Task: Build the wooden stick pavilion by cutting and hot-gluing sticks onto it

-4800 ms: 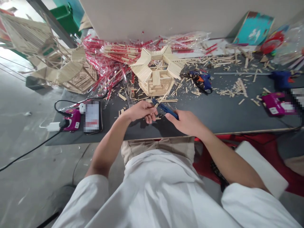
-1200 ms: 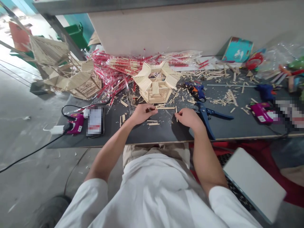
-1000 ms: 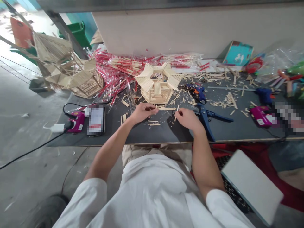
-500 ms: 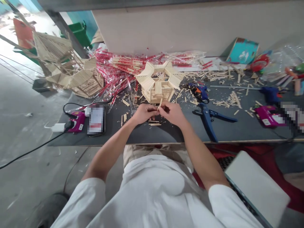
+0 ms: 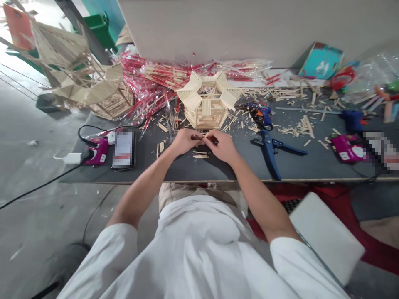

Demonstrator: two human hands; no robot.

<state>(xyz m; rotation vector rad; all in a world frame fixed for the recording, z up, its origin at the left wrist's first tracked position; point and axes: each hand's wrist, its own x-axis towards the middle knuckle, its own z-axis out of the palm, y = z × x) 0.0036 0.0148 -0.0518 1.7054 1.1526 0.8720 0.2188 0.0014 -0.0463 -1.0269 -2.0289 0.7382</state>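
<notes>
My left hand [image 5: 184,142] and my right hand [image 5: 222,145] meet fingertip to fingertip above the table's near side. Both are closed in a pinch around a short wooden stick [image 5: 205,136], mostly hidden by the fingers. Just beyond them stands a lantern-like model built of wooden sticks [image 5: 206,109], with slatted flaps around a six-sided opening. Several cut stick pieces [image 5: 200,156] lie on the dark tabletop below my hands.
Blue cutters [image 5: 270,153] and a blue glue gun [image 5: 264,115] lie to the right. A phone [image 5: 124,148] and a magenta power adapter [image 5: 99,151] are at left. Red-and-clear wrappers [image 5: 141,79] fill the back. A larger stick model [image 5: 106,99] stands back left.
The stick that stood upright from my right fingers is now tilted down and mostly covered between both hands. The whole view has shifted slightly, with the table appearing higher.
</notes>
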